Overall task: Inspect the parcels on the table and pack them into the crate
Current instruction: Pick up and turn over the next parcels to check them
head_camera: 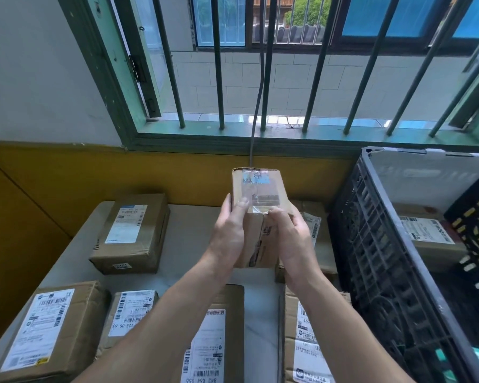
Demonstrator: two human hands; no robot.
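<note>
Head view: you are holding a small cardboard parcel [257, 189] up above the table [190, 233], with its taped face toward you. Your left hand [228, 234] is gripping its left side, thumb on the tape. Your right hand [291, 239] is gripping its right side. Other parcels [130, 233] are lying on the table. The black crate [371, 244] is standing at the right, and a labelled box [426, 233] is lying inside it.

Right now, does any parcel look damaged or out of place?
The held parcel has a smeared, faded label under wrinkled tape. The parcel behind it has a crumpled, partly torn label.
</note>
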